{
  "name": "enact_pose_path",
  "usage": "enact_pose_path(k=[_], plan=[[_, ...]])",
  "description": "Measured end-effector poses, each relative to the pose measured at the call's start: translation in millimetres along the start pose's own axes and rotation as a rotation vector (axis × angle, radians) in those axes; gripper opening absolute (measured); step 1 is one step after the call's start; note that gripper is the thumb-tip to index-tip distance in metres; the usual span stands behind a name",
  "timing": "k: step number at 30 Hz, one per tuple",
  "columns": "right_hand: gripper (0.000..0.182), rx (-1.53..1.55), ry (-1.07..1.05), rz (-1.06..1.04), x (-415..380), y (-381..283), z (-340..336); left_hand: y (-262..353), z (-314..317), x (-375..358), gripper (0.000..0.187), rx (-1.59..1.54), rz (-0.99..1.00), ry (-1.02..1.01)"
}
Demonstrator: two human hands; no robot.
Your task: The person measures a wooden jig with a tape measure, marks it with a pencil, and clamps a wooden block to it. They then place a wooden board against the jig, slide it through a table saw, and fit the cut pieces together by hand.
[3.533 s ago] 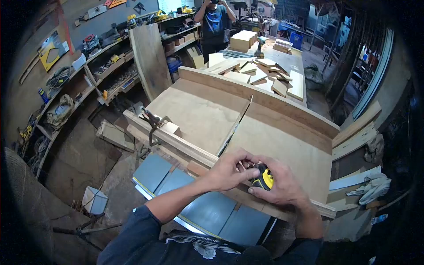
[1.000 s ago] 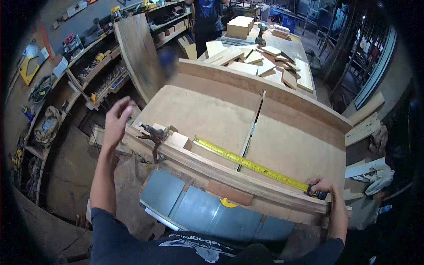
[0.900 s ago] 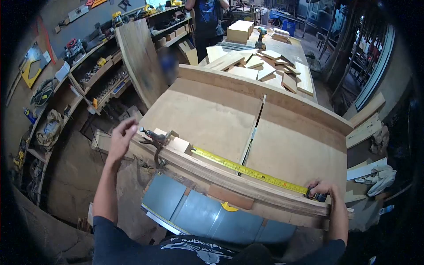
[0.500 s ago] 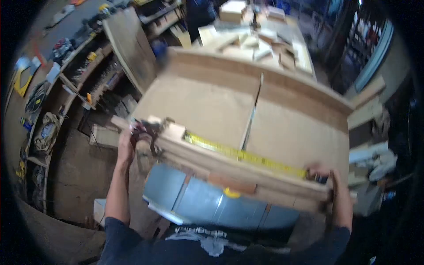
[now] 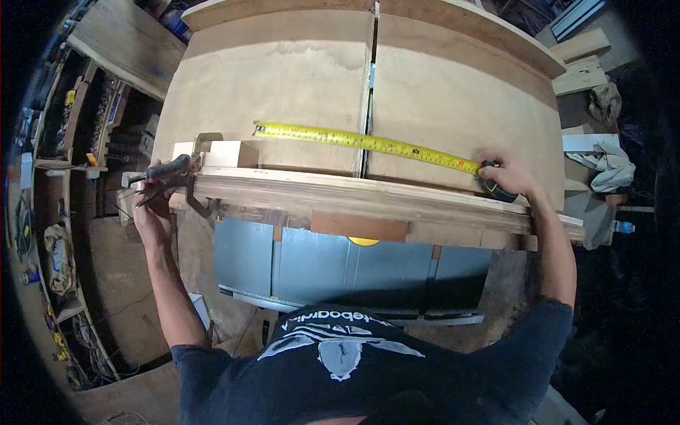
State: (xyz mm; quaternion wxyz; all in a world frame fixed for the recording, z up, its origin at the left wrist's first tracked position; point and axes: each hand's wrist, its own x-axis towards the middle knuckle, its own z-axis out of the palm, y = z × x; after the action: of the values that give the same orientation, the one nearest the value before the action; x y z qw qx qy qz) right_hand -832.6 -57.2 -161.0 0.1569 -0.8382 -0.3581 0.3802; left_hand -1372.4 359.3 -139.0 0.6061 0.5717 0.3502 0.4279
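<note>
My right hand [image 5: 511,176] is closed around the case of a tape measure [image 5: 497,185]. Its yellow blade [image 5: 368,143] stretches left over the wooden panel, and the hooked end lies beyond a pale wood block [image 5: 232,154]. At the left end of the stacked boards [image 5: 340,190], a metal clamp [image 5: 202,173] with a dark handle spans the edge. My left hand [image 5: 154,202] has its fingers curled at that handle [image 5: 170,168]; part of the grip is hidden.
A large plywood panel [image 5: 283,78] with a raised back board [image 5: 489,28] and a dark central slot lies ahead. Below the boards is a grey metal surface [image 5: 312,258]. Shelves with tools [image 5: 67,170] stand left; wood pieces [image 5: 584,74] lie right.
The view has tilted down toward the boards. The tape blade has shifted from along the front boards to farther over the panel. My right hand still holds the tape; my left remains by the clamp.
</note>
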Motion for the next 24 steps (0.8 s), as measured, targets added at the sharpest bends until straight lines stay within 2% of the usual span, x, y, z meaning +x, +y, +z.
enact_pose_path(k=[3,6,9,13,18,22,24], plan=[[0.037,-0.052,0.088,-0.005,-7,-7,1,-8,-3,4,0.054,-0.008,-0.014,-0.010],[0.038,0.004,0.048,-0.025,-5,-4,0,-12,-5,4,0.056,-0.014,-0.023,0.028],[0.039,0.006,0.030,0.015,-3,-3,-1,-12,-9,4,0.066,0.060,-0.013,0.022],[0.037,-0.011,0.046,-0.071,0,-6,3,-7,-3,3,0.071,0.024,-0.020,-0.075],[0.037,0.038,-0.039,0.023,5,-9,4,-2,-6,2,0.073,-0.001,-0.013,-0.152],[0.035,0.007,-0.086,-0.022,6,-8,-3,-5,-6,5,0.073,-0.012,-0.013,-0.169],[0.034,0.148,-0.119,-0.041,10,6,-4,-3,-4,2,0.072,-0.018,-0.022,-0.148]])
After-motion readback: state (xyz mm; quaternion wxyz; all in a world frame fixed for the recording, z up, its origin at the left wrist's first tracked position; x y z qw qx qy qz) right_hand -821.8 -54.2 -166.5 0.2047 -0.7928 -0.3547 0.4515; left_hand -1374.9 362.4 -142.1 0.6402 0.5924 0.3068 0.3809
